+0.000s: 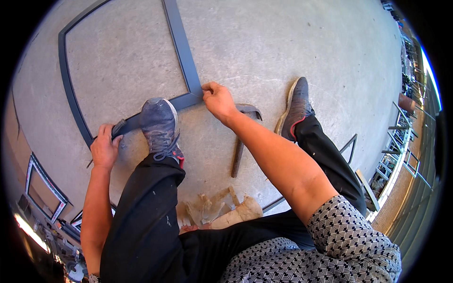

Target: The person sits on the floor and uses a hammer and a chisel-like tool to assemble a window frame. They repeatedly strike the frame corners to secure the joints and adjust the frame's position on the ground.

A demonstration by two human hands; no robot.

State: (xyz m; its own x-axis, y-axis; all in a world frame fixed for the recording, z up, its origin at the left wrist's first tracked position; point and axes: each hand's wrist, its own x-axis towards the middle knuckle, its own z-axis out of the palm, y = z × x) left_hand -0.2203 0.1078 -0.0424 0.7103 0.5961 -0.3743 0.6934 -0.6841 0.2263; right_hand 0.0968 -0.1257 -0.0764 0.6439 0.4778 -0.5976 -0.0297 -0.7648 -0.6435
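A dark grey rectangular metal frame [180, 49] lies flat on the concrete floor. At its near left corner, my left hand [104, 150] is closed around a dark-handled tool [119, 127]; a thin dark tip sticks out beyond the wrist side, and its exact kind is unclear. My right hand [218, 101] is at the near right corner, finger and thumb pinched against the frame's outer edge. Whatever may be between those fingertips is too small to make out. My left shoe [159, 120] rests across the frame's near bar, between the two hands.
A hammer [238, 155] lies on the floor below my right forearm. Under my legs is a low seat wrapped in tan material [236, 214]. My right shoe [297, 106] stands farther right. Small metal frames [398, 146] line the right side; another frame [45, 186] is at left.
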